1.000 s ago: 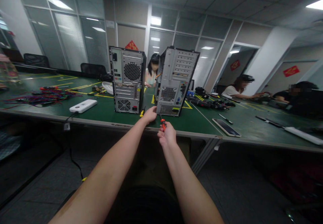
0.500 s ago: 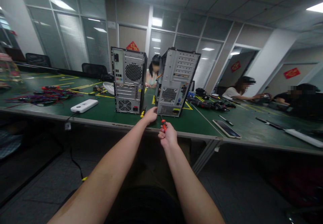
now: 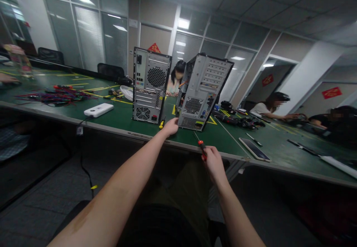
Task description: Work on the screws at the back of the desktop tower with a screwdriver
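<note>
Two silver-and-black computer cases stand upright side by side on the green table, their backs facing me. My left hand (image 3: pixel 170 127) is at the lower left edge of the right computer case (image 3: pixel 205 91), closed against it, with its fingertips hidden. My right hand (image 3: pixel 214 161) is wrapped around the handle of a red-and-black screwdriver (image 3: pixel 200 143). The screwdriver's shaft points up and left toward the bottom of that case, its tip apart from it. Beside my left hand, a yellow-and-black screwdriver (image 3: pixel 162 124) lies near the left computer case (image 3: pixel 150 87).
On the left of the table (image 3: pixel 117 123) are a white power bank-like device (image 3: pixel 99 109) with a cable and a pile of coloured wires (image 3: pixel 58 95). To the right lie a phone (image 3: pixel 254 149), a thin pen-like tool (image 3: pixel 253 139) and black cables (image 3: pixel 242 120). Other people sit around the table.
My right hand has moved right and back toward me, drawing the screwdriver away from the case's lower edge. My left hand stays at the case. The whole view has shifted slightly.
</note>
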### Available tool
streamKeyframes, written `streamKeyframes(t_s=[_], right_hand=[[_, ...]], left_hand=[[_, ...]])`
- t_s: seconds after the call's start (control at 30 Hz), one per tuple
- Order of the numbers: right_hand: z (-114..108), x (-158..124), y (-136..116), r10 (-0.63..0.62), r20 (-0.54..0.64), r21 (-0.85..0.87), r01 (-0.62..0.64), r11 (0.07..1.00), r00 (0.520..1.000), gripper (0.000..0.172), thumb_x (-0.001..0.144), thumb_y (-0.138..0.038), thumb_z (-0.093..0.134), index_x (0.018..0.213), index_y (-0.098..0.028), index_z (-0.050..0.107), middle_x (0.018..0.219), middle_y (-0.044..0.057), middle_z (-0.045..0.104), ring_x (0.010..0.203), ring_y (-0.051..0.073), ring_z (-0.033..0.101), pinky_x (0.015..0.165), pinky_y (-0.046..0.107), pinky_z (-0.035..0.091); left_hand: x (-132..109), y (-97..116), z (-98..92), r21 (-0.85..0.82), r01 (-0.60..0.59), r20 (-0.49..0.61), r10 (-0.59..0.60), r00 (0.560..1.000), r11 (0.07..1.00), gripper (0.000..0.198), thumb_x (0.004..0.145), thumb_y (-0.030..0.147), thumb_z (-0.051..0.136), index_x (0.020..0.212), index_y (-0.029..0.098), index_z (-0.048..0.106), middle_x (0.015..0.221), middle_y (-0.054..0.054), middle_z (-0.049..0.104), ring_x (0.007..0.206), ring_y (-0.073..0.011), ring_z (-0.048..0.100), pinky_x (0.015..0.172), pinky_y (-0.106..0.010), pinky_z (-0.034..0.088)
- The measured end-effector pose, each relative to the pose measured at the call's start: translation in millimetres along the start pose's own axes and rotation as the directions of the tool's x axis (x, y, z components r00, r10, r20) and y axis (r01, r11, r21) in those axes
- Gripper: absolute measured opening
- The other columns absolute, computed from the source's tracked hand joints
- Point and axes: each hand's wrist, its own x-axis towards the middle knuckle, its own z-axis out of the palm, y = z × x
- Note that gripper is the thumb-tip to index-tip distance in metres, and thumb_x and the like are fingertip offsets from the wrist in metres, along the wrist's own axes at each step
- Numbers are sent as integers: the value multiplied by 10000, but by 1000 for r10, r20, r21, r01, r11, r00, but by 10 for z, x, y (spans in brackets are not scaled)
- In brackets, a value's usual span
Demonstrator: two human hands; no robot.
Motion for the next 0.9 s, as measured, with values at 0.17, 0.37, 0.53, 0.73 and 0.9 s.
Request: streamKeyframes(t_s=[0.17,0.37,0.53,0.73,0.9], right_hand=[[-468,231,-72,-239,-122,-773,59,632,963,407,918,-433,525,1236,-182,573,908,115,713,857,281,685,716,319,443],[-562,680,-116,-263,-43,-921,63,384,964,332,997,-367,445,1183,-122,568,991,189,722,965,307,709,794,341,471],[-555,1041,-119,-320,-23,-926,101,363,947,327,1017,-317,444,1207,-74,550,1089,236,704,1051,313,688,848,346,474],[-503,1248,-132,-375,-10,-922,137,362,927,389,995,-382,517,1172,-46,604,1215,297,645,1199,391,595,972,441,447],[-399,1398,-320,-450,-23,-873,201,444,893,497,1005,-470,453,1263,-60,567,1246,268,635,1195,357,597,1001,427,448]], left_hand=[[-37,43,-21,1,22,23,-22,1000,1000,574,707,63,659,1271,169,679,1269,-136,715,1177,-263,654,1078,-367,449],[-100,147,-46,81,27,33,-30,999,996,598,730,26,580,1311,151,648,1305,-131,695,1203,-249,643,1073,-348,450],[-143,194,-62,109,35,33,-39,999,993,565,764,67,612,1319,169,642,1299,-120,699,1187,-261,649,1049,-349,464],[-153,222,-50,147,48,43,-55,998,988,571,792,84,603,1359,152,611,1310,-136,690,1168,-264,655,1026,-352,474],[-154,242,-42,243,18,48,-30,998,970,575,826,108,568,1401,109,563,1370,-158,649,1210,-247,637,1067,-339,453]])
